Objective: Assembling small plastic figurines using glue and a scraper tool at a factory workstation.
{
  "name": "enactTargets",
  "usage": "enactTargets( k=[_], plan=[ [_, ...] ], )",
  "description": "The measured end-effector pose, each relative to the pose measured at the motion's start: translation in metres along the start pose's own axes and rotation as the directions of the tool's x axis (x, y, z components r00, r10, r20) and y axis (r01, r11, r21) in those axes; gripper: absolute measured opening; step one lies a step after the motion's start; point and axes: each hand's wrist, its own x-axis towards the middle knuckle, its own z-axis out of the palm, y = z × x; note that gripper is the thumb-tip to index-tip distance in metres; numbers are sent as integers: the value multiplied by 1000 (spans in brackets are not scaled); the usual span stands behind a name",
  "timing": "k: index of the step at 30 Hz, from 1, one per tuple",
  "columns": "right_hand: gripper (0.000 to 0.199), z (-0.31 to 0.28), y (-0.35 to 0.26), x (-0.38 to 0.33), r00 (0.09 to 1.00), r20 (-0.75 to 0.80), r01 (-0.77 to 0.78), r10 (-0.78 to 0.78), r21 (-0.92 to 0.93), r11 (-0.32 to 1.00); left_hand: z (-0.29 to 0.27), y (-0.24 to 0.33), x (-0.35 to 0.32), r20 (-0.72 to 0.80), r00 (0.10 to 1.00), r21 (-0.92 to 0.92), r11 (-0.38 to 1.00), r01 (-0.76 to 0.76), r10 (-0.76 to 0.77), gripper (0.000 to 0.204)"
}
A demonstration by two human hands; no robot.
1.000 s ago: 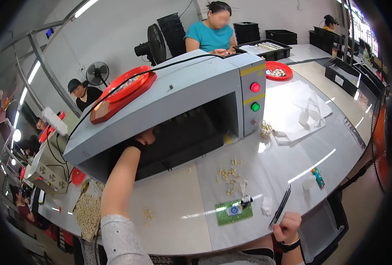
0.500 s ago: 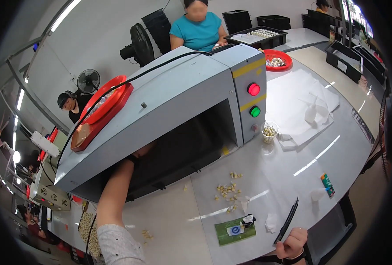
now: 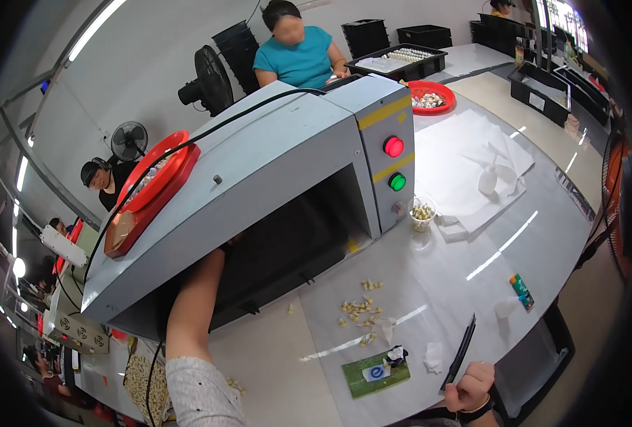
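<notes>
Left hand hidden inside grey box machine (image 3: pixel 259 185) w/ dark opening.

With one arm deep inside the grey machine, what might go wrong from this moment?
The left hand is hidden inside the grey machine, so nobody sees what it touches; it could be pinched. The black cable over the machine top runs close by the arm and might snag. The right hand holds a dark flat tool near the table edge; it may slip off.
</notes>
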Motion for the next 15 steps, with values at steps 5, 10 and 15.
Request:
enactTargets(
  k=[5,10,15],
  plan=[
    [33,-2,0,-2,1000,-22,-3,3,-23,1000,-3,4,6,11,1000,-28,999,24,-24,44],
    [34,-1,0,-1,1000,-27,-11,11,-2,1000,1,17,29,5,999,-75,997,32,-32,44],
    [33,-2,1,-2,999,-31,-10,10,18,1000,4,29,50,12,999,-115,993,40,-39,45]
  ],
)
